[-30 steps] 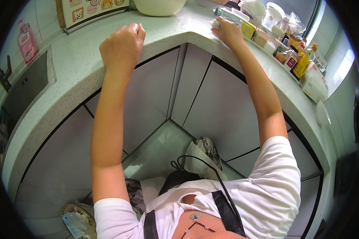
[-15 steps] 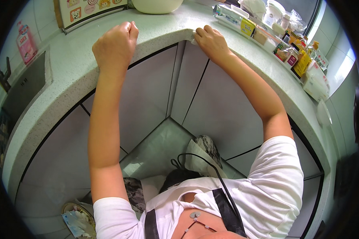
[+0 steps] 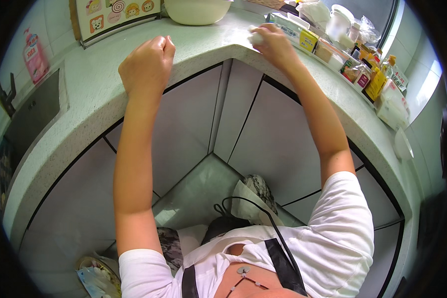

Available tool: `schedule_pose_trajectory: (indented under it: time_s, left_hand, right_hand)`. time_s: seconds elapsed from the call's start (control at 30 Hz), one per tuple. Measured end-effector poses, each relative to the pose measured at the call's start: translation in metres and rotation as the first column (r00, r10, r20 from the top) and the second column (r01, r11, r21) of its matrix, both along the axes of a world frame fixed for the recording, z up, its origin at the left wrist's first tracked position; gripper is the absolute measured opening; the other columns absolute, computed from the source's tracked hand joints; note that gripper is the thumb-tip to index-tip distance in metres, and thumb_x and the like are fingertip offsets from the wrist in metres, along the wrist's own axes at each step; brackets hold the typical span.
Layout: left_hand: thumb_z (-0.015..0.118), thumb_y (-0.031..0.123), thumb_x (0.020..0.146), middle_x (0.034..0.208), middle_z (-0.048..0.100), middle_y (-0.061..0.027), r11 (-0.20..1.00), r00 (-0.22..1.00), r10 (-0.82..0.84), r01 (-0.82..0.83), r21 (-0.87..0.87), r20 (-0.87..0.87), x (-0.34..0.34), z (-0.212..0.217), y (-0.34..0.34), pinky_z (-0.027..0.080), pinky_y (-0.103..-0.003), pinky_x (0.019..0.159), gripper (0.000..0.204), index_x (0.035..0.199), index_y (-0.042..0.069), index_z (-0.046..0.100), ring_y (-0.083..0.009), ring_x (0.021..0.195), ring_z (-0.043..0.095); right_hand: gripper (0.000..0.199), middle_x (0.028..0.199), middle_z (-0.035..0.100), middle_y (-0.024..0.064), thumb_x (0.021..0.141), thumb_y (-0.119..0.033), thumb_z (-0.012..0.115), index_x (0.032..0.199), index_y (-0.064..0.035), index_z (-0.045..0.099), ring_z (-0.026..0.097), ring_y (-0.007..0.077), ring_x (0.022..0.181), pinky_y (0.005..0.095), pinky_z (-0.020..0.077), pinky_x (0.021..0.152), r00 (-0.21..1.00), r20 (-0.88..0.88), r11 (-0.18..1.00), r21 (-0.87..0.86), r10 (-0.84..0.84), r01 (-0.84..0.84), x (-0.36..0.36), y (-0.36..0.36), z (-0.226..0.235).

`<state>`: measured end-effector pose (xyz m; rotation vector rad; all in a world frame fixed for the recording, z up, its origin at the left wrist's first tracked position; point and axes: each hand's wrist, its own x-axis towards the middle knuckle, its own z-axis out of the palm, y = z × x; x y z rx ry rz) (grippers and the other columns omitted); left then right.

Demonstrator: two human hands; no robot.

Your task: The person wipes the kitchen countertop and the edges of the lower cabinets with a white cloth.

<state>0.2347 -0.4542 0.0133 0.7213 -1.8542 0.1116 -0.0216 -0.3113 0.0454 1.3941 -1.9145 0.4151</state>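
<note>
A person's two hands are reaching over a pale corner tabletop [image 3: 208, 42], the right one pinching a white wad.
The right hand [image 3: 276, 48] is holding the crumpled white wad [image 3: 256, 37] near the tabletop's inner corner, just beside a green-and-white package [image 3: 289, 31]; the left hand [image 3: 146, 65] is making a tight fist by the front edge, hiding whether anything lies inside. A wide outward sweep could be sending knuckles into the package, perhaps jostling the crowded bottles [image 3: 375, 81] beyond; a loose pinch could be letting the wad slip off the edge.
</note>
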Motion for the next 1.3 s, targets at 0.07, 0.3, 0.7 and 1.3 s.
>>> schedule_pose_trajectory:
  time_s: [0.07,0.3,0.7,1.3]
  left_hand:
    - [0.051,0.034,0.091,0.065,0.058,-0.0074,0.999,1.0,-0.004,0.003,-0.035,-0.019,0.002,0.0,-0.001,0.042,-0.04,0.052,0.034,0.068,0.008,0.056,-0.0298,0.059,0.055]
    - [0.054,0.029,0.09,0.063,0.058,-0.0024,0.991,0.998,0.068,-0.066,-0.113,0.009,0.002,-0.001,0.0,0.045,-0.038,0.05,0.032,0.064,0.011,0.056,-0.0234,0.059,0.058]
    - [0.053,0.032,0.09,0.061,0.054,-0.0083,0.988,0.999,0.032,-0.035,-0.148,-0.018,-0.001,-0.003,-0.002,0.04,-0.04,0.05,0.035,0.064,0.009,0.051,-0.0293,0.056,0.053]
    - [0.058,0.028,0.087,0.056,0.053,-0.0026,0.98,0.998,0.058,-0.056,-0.189,0.002,0.0,-0.002,0.002,0.039,-0.035,0.043,0.033,0.06,0.011,0.051,-0.0214,0.052,0.054]
  right_hand:
    - [0.057,0.132,0.045,0.0101,0.081,-0.034,0.068,0.13,-0.0145,0.047,0.042,0.0307,0.123,0.0412,0.0423,0.1,0.991,0.012,0.92,0.374,-0.133,0.119,0.011,-0.013,-0.009]
    - [0.044,0.133,0.047,0.0091,0.088,-0.021,0.057,0.131,-0.0147,0.049,0.046,0.0294,0.12,0.0392,0.0404,0.099,0.988,0.14,0.948,0.303,0.06,-0.1,-0.01,-0.008,-0.01]
    - [0.022,0.095,0.062,0.0031,0.078,-0.021,0.066,0.096,-0.012,0.057,0.059,0.0219,0.099,0.0371,0.0505,0.079,0.992,-0.058,0.986,0.13,0.116,-0.107,0.015,-0.048,-0.014]
    - [0.008,0.082,0.066,0.0013,0.082,-0.016,0.061,0.087,-0.0143,0.055,0.061,0.0237,0.09,0.0375,0.0521,0.065,0.985,-0.164,0.997,-0.038,0.054,-0.061,0.001,-0.052,-0.036]
